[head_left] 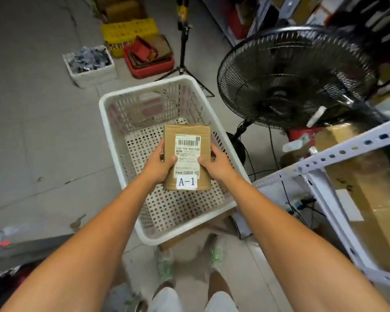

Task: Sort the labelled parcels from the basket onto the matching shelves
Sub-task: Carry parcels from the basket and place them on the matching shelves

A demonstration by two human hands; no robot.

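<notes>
Arms: both bare, stretched forward and down.
My left hand [159, 164]: grips the parcel's [187, 136] left edge, thumb across its face; fingers hidden behind.
My right hand [216, 164]: grips the right edge likewise.
Parcel: brown carton, held over the white basket's [144, 86] floor, nearer its right wall; tag reads A-1 [187, 182]; shipping label's small print illegible.
Black fan [297, 75]: beyond the basket's far right corner.

Storeroom, slotted metal shelving [338, 154], floor crates [128, 32]
</notes>
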